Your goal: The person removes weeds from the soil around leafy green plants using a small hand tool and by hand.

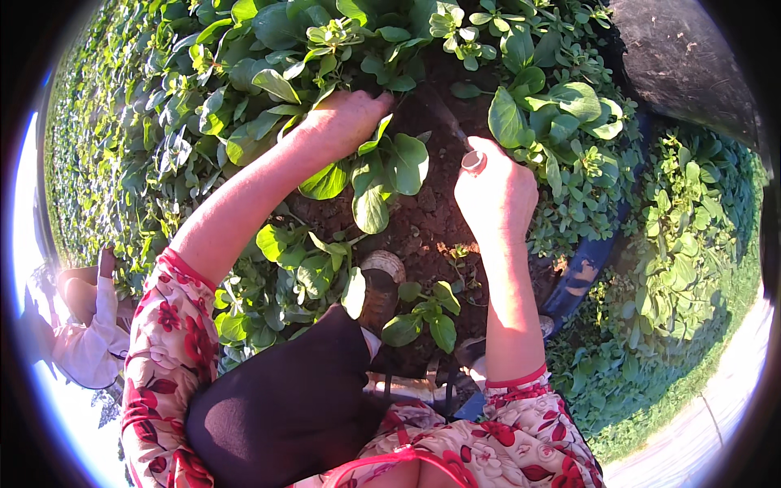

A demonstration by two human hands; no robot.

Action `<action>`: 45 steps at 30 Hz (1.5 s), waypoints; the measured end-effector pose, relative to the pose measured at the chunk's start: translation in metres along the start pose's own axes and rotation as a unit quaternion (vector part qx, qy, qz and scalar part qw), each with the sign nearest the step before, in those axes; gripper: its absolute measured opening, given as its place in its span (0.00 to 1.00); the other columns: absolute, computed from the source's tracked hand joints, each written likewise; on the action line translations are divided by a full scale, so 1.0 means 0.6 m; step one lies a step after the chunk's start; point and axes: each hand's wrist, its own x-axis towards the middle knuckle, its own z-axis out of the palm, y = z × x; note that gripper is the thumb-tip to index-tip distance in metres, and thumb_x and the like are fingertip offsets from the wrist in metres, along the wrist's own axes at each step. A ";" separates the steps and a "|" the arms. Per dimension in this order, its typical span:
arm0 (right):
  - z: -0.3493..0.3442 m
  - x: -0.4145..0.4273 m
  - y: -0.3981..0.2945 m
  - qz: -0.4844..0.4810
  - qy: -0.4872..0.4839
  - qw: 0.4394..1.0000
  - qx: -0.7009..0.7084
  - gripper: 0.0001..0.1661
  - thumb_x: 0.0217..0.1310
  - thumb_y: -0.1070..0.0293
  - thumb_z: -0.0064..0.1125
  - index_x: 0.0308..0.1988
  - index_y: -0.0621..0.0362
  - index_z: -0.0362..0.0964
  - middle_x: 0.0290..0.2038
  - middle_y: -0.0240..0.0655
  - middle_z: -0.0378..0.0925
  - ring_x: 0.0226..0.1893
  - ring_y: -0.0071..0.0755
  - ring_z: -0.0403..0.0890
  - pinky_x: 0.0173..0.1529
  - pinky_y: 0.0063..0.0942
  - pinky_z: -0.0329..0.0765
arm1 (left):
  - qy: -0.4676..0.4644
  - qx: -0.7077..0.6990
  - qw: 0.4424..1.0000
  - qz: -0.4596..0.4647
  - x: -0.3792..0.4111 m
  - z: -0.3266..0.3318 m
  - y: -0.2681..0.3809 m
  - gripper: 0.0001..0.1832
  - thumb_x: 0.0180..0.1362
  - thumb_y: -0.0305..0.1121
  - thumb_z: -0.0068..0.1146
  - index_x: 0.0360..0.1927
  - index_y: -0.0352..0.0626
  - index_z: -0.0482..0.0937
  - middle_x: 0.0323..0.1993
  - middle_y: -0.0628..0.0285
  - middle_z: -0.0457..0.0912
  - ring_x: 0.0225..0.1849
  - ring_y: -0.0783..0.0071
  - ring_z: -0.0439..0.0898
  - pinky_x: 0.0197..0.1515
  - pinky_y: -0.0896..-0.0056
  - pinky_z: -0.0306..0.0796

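My left hand [357, 119] is curled into a fist among the greens, with the stems of a leafy green plant [372, 183] coming out beneath it. Its fingertips are hidden. In my right hand [497, 189] is the handle of a hand tool [474, 161], its round, hollow-looking end pointing up at me. From this grip a thin, dark metal blade [446, 116] slants up and left, close to the brown soil [433, 213]. The blade's tip is hard to make out near the left fingers.
Dense leafy greens [262, 79] cover the ground ahead and left. Smaller plants [427, 317] grow near my shoe [379, 287]. A dark container [683, 61] stands at upper right, and a blue curved band [579, 280] crosses the greens below it. Another person [91, 341] is at far left.
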 end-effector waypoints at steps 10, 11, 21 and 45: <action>0.046 0.032 -0.008 -0.281 0.077 0.955 -0.048 0.14 0.50 0.63 0.63 0.39 0.53 0.75 0.18 0.30 0.72 0.17 0.37 0.78 0.22 0.32 0.75 | 0.058 -0.003 0.998 -0.003 -0.011 -0.005 0.039 0.08 0.50 0.30 0.56 0.33 0.38 0.78 0.26 0.55 0.82 0.29 0.54 0.84 0.33 0.58 0.78; 0.050 0.025 -0.008 -0.312 0.087 0.945 -0.050 0.17 0.49 0.63 0.63 0.40 0.55 0.75 0.20 0.30 0.72 0.19 0.35 0.78 0.24 0.31 0.75 | 0.050 0.004 0.999 -0.005 -0.009 -0.008 0.046 0.08 0.49 0.30 0.56 0.33 0.39 0.78 0.26 0.55 0.82 0.29 0.55 0.84 0.32 0.58 0.78; 0.032 -0.007 0.010 -0.275 0.069 0.959 -0.020 0.18 0.47 0.67 0.63 0.42 0.53 0.75 0.20 0.29 0.74 0.20 0.36 0.78 0.25 0.32 0.75 | -0.008 0.060 0.996 -0.065 0.002 -0.028 0.059 0.05 0.48 0.28 0.56 0.29 0.38 0.78 0.27 0.55 0.83 0.32 0.58 0.85 0.32 0.62 0.78; 0.138 0.060 -0.004 -0.023 0.032 0.998 0.052 0.16 0.49 0.66 0.58 0.41 0.45 0.81 0.26 0.48 0.80 0.29 0.53 0.82 0.36 0.45 0.79 | 0.035 -0.001 0.987 -0.158 0.113 0.015 0.018 0.09 0.50 0.32 0.54 0.31 0.39 0.83 0.30 0.51 0.84 0.34 0.56 0.84 0.35 0.60 0.78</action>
